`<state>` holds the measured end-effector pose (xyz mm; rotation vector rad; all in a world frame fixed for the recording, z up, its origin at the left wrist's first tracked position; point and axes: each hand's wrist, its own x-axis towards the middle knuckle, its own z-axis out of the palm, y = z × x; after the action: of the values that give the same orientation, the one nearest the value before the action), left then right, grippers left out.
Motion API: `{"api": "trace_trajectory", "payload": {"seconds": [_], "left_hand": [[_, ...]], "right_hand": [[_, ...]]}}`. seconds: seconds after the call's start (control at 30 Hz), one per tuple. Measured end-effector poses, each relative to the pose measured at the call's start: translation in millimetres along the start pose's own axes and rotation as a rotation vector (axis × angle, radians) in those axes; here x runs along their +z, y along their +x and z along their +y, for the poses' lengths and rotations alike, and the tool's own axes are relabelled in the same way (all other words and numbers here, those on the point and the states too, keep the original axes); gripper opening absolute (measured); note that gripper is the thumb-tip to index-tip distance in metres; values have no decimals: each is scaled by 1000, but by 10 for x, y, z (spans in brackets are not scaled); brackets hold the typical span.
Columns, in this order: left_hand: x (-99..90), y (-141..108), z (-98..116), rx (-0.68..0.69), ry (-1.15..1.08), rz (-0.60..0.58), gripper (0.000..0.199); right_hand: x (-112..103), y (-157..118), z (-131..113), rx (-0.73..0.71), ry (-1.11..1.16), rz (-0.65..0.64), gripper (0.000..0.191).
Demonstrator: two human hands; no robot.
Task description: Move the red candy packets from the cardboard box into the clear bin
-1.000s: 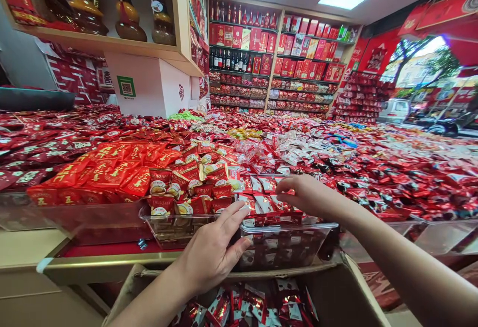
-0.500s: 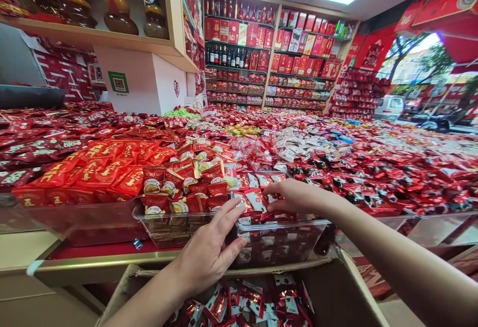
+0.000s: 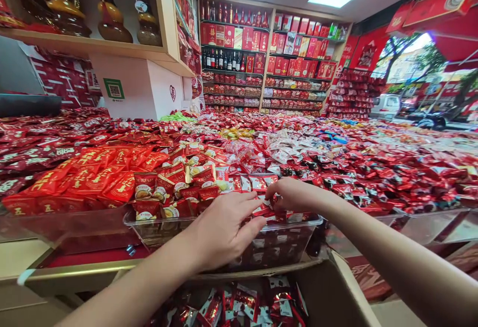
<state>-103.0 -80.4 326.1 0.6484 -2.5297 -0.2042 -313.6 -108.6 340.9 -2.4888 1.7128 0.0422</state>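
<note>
A clear plastic bin (image 3: 287, 240) in front of me is heaped with small red-and-white wrapped candies (image 3: 259, 183). Over its left front corner reaches my left hand (image 3: 233, 225), fingers stretched out and thumb apart, the fingertips on or just above the wrappers. My right hand (image 3: 290, 195) is bent down into the same bin. Its thumb and fingertips close on a wrapped candy at the top of the heap, partly hidden by the fingers. Below both arms, an open cardboard box (image 3: 349, 287) holds similar red-and-white wrapped candies (image 3: 244, 299).
Left of the bin stands another clear bin of durian packets (image 3: 175, 187), then bright red packets (image 3: 100, 172). Dark red candies (image 3: 377, 177) spread to the right. A gold-edged counter (image 3: 85, 270) runs beneath. A wooden shelf (image 3: 123, 48) with bottles overhangs the left side.
My left hand has moved right and further over the candies, closer to my right hand. The right fingers have drawn together around a wrapper. The view has shifted slightly.
</note>
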Motion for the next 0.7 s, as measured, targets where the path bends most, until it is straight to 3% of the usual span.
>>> {"api": "trace_trajectory", "payload": {"seconds": [0.13, 0.33, 0.6, 0.7], "left_hand": [[42, 255, -66, -37, -83, -143, 34], [-16, 311, -120, -70, -137, -272, 40], [33, 476, -114, -108, 55, -326, 48], [-85, 494, -40, -95, 79, -300, 40]], "right_hand": [[-15, -22, -7, 10, -2, 11, 34], [-33, -72, 43, 33, 21, 32, 37], [0, -28, 69, 3, 35, 42, 30], [-53, -103, 77, -9, 23, 103, 25]]}}
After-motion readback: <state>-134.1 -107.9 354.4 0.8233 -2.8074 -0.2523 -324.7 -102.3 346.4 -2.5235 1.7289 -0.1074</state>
